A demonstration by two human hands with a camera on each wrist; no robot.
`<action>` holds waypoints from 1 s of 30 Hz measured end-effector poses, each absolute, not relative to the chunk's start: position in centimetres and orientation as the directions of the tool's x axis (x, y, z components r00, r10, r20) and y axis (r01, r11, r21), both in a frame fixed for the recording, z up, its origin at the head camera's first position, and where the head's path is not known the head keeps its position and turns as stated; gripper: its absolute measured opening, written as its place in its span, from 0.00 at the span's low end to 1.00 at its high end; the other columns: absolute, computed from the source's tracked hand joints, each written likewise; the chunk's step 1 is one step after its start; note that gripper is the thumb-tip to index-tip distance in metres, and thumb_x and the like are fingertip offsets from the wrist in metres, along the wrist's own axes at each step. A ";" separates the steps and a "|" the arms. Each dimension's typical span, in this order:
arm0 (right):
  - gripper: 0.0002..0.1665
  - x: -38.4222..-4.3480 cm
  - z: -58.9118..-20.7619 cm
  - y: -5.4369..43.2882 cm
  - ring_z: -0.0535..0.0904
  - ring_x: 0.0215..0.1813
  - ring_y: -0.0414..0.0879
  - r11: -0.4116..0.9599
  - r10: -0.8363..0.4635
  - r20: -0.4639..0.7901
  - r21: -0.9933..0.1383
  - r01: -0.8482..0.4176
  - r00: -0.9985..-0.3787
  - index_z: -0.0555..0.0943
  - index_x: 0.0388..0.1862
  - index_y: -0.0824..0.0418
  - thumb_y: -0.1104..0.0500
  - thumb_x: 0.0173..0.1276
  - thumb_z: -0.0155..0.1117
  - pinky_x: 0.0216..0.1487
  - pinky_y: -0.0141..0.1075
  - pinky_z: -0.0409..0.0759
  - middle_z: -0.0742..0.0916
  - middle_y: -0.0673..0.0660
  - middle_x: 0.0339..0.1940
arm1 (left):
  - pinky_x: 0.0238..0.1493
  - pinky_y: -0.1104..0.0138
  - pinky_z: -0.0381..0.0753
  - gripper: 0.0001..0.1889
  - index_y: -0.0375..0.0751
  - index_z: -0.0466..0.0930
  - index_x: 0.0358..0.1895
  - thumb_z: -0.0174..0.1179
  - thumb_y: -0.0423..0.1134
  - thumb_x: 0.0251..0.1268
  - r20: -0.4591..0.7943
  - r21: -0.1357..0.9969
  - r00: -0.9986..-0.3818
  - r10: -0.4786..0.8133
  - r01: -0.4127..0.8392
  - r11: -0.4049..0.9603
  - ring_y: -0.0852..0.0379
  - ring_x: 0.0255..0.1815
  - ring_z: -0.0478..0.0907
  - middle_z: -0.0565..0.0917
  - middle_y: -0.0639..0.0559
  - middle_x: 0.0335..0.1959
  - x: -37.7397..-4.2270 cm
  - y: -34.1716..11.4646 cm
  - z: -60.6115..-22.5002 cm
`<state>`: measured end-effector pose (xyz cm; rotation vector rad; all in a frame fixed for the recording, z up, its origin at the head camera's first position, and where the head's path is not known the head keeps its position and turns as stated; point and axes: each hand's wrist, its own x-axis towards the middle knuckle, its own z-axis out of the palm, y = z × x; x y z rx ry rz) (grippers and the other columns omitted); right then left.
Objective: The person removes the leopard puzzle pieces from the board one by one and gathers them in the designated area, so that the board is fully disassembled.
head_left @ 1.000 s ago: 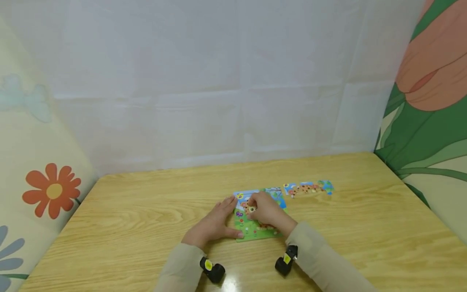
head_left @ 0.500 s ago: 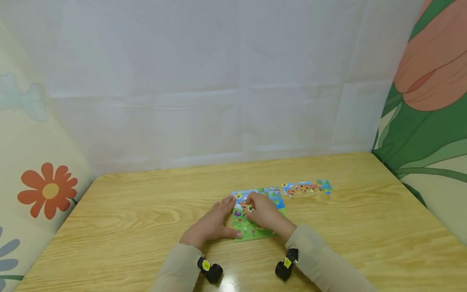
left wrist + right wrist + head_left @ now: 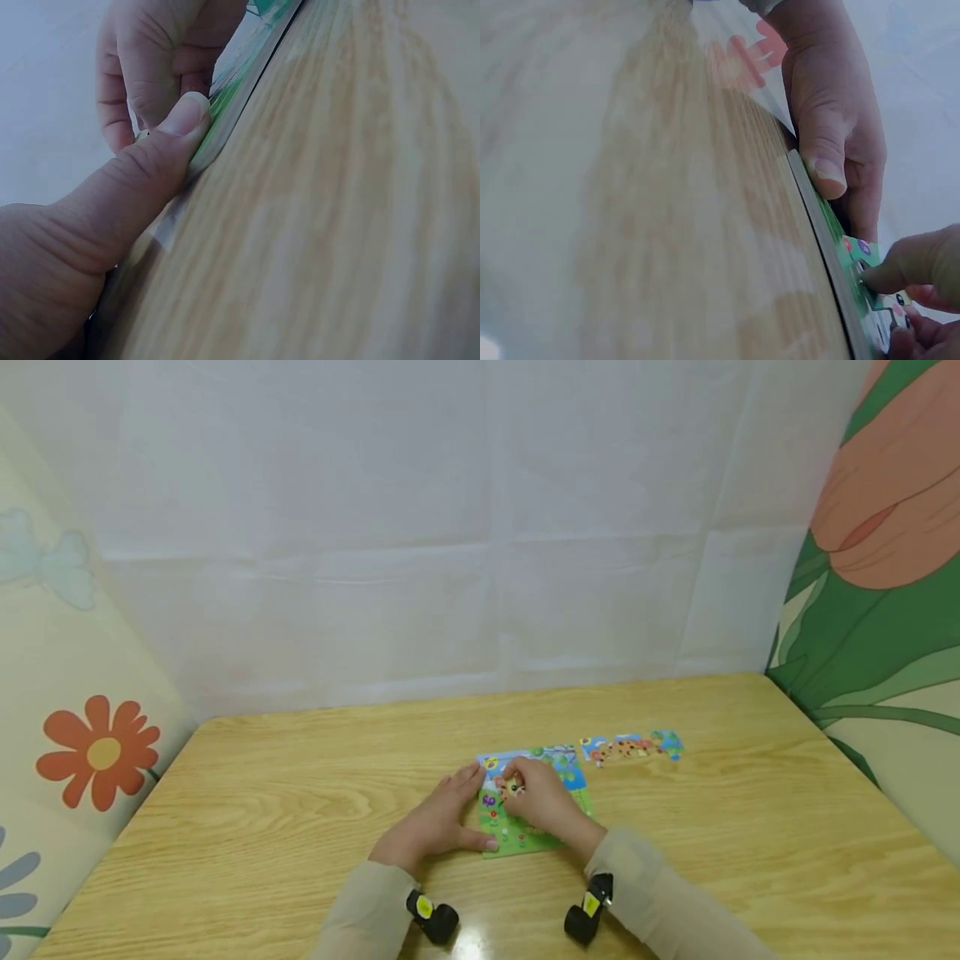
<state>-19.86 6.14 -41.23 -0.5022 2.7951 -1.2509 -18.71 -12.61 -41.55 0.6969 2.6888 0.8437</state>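
A colourful puzzle board [image 3: 525, 842] with green grass lies on the wooden table [image 3: 300, 793]. My left hand [image 3: 442, 818] rests at the board's near-left corner. Its thumb [image 3: 176, 127] presses against the near edge of the board [image 3: 225, 101], and its fingers lie along the left side. My right hand [image 3: 542, 803] sits on top of the board. Its curled fingertips pinch an orange animal-face puzzle piece [image 3: 512, 788] down onto the picture. In the right wrist view a fingertip [image 3: 900, 266] touches the board [image 3: 836, 240], with my left hand [image 3: 832, 127] beyond it.
A loose strip of joined puzzle pieces [image 3: 633, 747] lies on the table to the right of the board. A white wall stands behind the table, and flower-printed panels close in on the left and right. Black wrist cameras [image 3: 435, 917] sit near the front edge.
My right hand has shifted slightly left over the board with the piece under its fingertips. The left hand has stayed at the corner.
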 end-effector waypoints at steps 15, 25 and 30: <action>0.12 -20.3 -42.3 6.8 0.75 0.33 0.40 0.455 -0.246 0.099 -0.866 -0.205 -0.964 0.81 0.43 0.62 0.65 0.59 0.65 0.34 0.30 0.77 0.83 0.53 0.32 | 0.73 0.48 0.42 0.54 0.34 0.50 0.71 0.70 0.55 0.44 -0.079 0.578 -0.852 0.517 0.383 0.720 0.41 0.74 0.42 0.47 0.41 0.74 -18.6 -12.7 -41.5; 0.10 -20.6 -42.4 7.5 0.77 0.32 0.41 0.348 -0.187 0.115 -0.921 -0.175 -0.976 0.82 0.41 0.65 0.67 0.60 0.63 0.34 0.31 0.78 0.84 0.55 0.32 | 0.73 0.50 0.40 0.54 0.31 0.50 0.71 0.70 0.54 0.44 -0.057 0.571 -0.847 0.528 0.406 0.713 0.41 0.74 0.43 0.48 0.39 0.74 -18.7 -12.6 -41.6; 0.10 -20.7 -42.2 8.0 0.76 0.31 0.41 0.275 -0.124 0.090 -0.954 -0.121 -0.988 0.82 0.40 0.66 0.69 0.59 0.63 0.34 0.31 0.78 0.83 0.54 0.29 | 0.73 0.51 0.40 0.54 0.32 0.50 0.71 0.70 0.54 0.43 -0.059 0.559 -0.853 0.519 0.403 0.725 0.41 0.74 0.43 0.48 0.39 0.74 -18.7 -12.6 -41.6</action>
